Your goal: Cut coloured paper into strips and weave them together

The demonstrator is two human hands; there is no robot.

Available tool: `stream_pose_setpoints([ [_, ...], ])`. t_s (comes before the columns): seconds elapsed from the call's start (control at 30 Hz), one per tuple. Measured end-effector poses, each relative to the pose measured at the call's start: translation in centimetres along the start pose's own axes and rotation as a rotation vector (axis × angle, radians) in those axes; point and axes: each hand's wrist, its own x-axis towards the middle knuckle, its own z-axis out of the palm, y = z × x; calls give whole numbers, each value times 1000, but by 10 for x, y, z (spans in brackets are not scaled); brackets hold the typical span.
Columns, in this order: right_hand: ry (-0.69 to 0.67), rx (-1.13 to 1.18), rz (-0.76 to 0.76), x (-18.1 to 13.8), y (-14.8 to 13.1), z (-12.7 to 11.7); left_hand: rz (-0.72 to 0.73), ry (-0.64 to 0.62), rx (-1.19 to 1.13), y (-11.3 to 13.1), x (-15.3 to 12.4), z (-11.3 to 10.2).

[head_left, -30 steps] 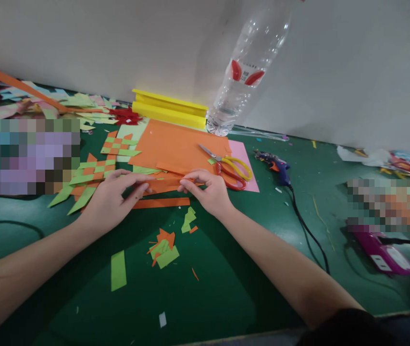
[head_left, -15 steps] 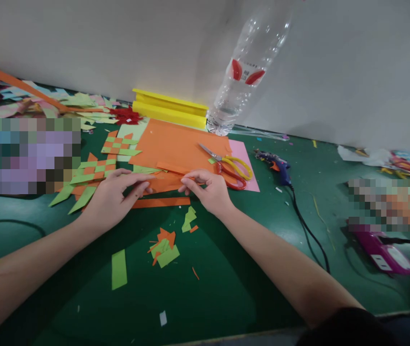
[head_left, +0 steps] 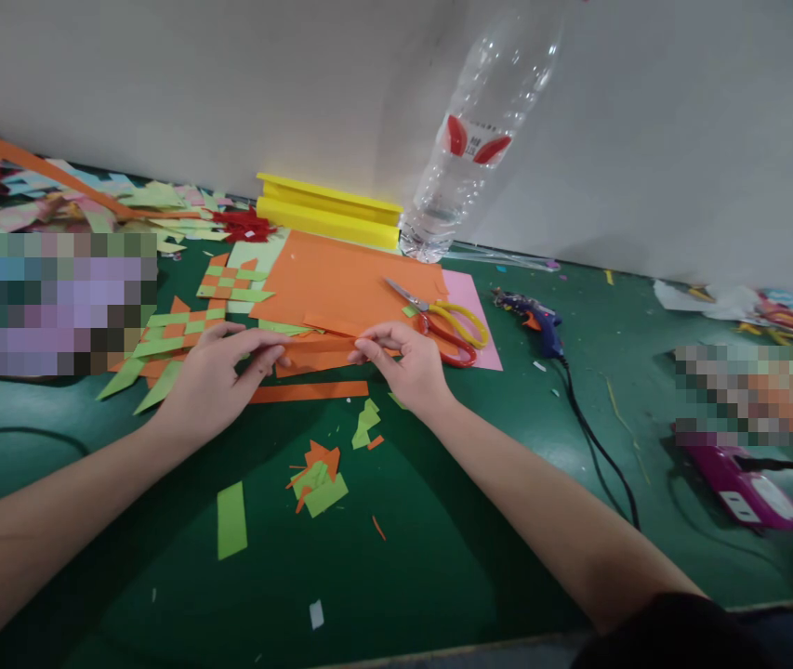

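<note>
My left hand (head_left: 211, 381) and my right hand (head_left: 406, 364) each pinch one end of a narrow orange paper strip (head_left: 319, 346), held just above more orange strips on the green table. Another orange strip (head_left: 309, 391) lies flat below the hands. A large orange sheet (head_left: 340, 279) lies behind them. Woven orange-and-green paper pieces (head_left: 179, 334) sit under and beside my left hand. Red-and-yellow scissors (head_left: 442, 321) rest on the sheet, just right of my right hand.
A clear plastic bottle (head_left: 472, 139) and yellow folded paper (head_left: 330, 212) stand by the wall. A blue glue gun (head_left: 535, 321) with a black cable lies to the right, a purple device (head_left: 745, 488) further right. Paper scraps (head_left: 316, 478) and a green strip (head_left: 231, 520) lie near me.
Both hands have lifted the orange strip slightly and drawn a little closer together. Everything else on the table stays as it was.
</note>
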Motion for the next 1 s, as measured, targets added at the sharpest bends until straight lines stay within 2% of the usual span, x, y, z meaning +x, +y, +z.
stream_pose_setpoints([
  [0.23, 27, -23, -10, 0, -1, 0, -7, -12, 2, -1, -1, 2],
  [0.47, 108, -53, 66, 3, -7, -3, 41, 46, -48, 1, -2, -2],
  [0.7, 145, -27, 151, 3, -5, -5, 306, 43, 88, -3, -4, 3],
  [0.87, 197, 1, 83, 0, -6, -4, 481, -18, 205, -3, -6, 7],
  [1.0, 195, -32, 14, -2, -5, -4, 545, -53, 258, -1, -5, 9],
])
